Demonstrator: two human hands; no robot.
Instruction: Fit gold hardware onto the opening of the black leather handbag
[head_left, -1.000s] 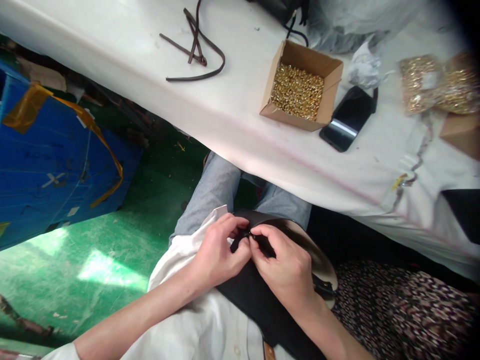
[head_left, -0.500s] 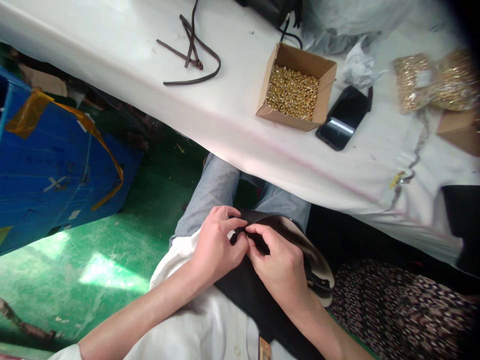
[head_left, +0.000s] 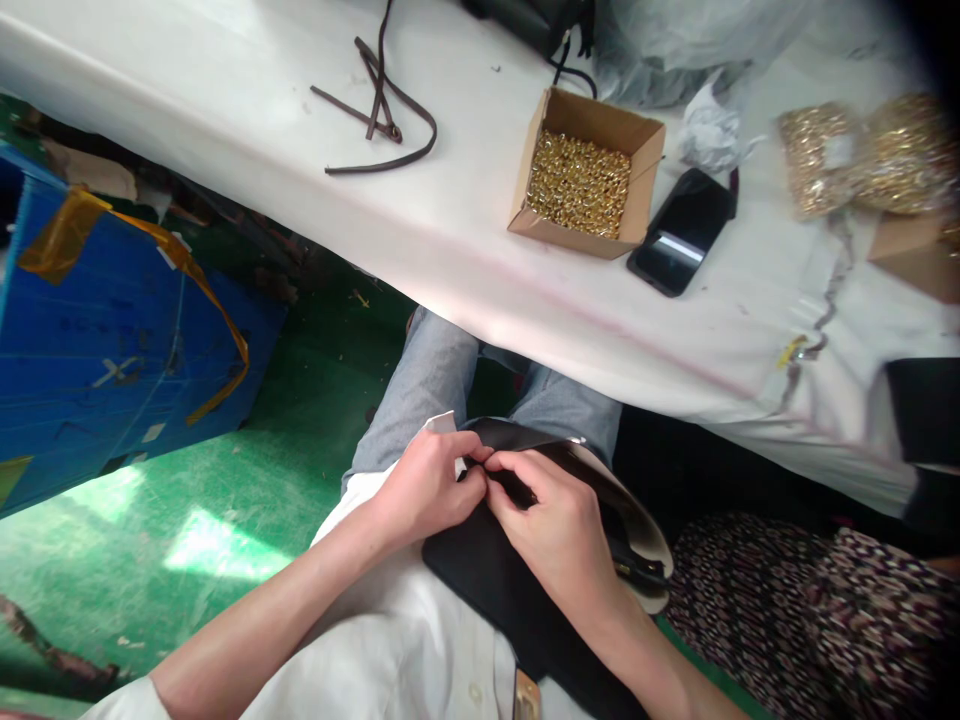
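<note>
Work piece: I see a black leather piece [head_left: 510, 580] lying across my lap, below the bench [head_left: 225, 90] edge, its upper edge curling over a pale lining toward my knees.

Left grip: my left hand [head_left: 427, 485] is clenched on the near edge of the black leather piece, thumb and forefinger pinched tight on it.

Right grip: my right hand [head_left: 559, 525] is clenched as well, fingertips pressed to the same edge; whether a small part sits between them I cannot tell, as the fingers hide it.

Key relation: both pinches meet at one spot on the leather's top edge, fingertips touching; the piece's long axis runs from that spot down and to the right, under my right wrist. Neither hand is nearer; they share the point.

Bench items: a cardboard box of gold fittings [head_left: 581, 180] sits up on the bench, well apart from my hands, nearer the right one. A black phone [head_left: 679, 245] lies just beside it, and brown straps [head_left: 379, 110] lie farther left.
</note>
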